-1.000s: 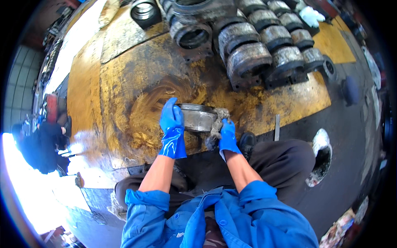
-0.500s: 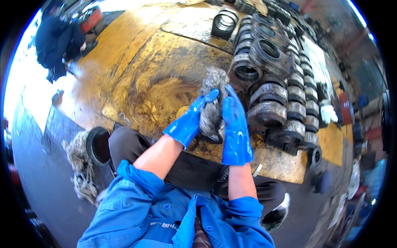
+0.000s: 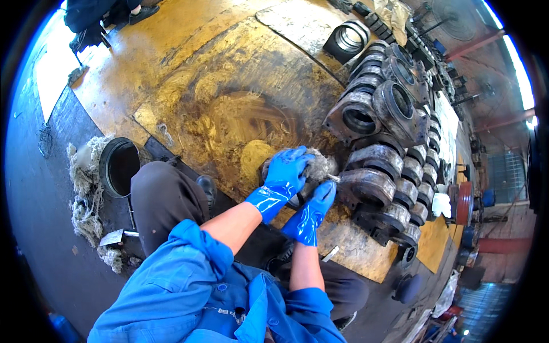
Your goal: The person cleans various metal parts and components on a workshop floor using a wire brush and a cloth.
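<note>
No word or number can be read. Small white printed characters [image 3: 224, 312] stand on the front of the blue cloth work jacket [image 3: 166, 286], too small and creased to make out. On the left hand [image 3: 289, 166], the cuff of the shiny blue rubber glove [image 3: 271, 200] bears fine marks too faint to tell as print.

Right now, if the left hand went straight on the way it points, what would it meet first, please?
The left hand would probably meet the grey rag first, just ahead, though depth is unclear.
</note>
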The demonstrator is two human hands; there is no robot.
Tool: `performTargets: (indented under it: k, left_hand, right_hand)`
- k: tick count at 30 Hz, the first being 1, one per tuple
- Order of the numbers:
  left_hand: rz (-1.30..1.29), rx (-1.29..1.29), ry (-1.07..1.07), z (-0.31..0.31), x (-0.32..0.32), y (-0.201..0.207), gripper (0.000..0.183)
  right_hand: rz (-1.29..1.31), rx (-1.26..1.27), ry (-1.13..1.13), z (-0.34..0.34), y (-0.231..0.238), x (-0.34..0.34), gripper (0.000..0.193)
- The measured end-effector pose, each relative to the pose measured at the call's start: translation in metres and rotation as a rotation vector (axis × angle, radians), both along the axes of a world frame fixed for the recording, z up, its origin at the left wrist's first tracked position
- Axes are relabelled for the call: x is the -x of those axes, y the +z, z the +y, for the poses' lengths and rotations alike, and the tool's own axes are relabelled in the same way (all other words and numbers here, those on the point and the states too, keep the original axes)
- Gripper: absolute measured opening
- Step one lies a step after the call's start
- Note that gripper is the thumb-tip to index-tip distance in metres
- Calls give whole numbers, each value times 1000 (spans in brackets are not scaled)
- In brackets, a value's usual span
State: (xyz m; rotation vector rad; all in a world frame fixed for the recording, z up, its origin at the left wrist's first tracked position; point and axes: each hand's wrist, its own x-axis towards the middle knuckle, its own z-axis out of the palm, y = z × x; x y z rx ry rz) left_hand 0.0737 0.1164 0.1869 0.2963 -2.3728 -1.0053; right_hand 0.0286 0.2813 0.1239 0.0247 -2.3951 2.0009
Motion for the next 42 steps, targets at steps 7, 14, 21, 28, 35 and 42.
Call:
performTargets:
  k: [7,14,21,28,35,42]
  left_hand:
    - [-225,-980,-123,-73,40,-42,40]
    - [-617,-1073,-95,-112,49,-164,43]
    - [-526,-1513,-204,-97,55,-197,59]
    - [-541,-704,-377,-98,82,-69,35]
    - [-751,252,-398,-41,82,48,30]
    - [159,45,133,-81,-30,26,41]
  right_hand:
    - [195,-232,-203,-43,28,-9,49]
    - [209,-291,-177,-42,32,-15,47]
    - [178,-379,-190,-35,35,-10,47]
    - [268,-329,-250,-35,29,-5,45]
    - [387,-283,-270,-40,13,3,41]
    - [530,-377,-163,-29,12,-4,38]
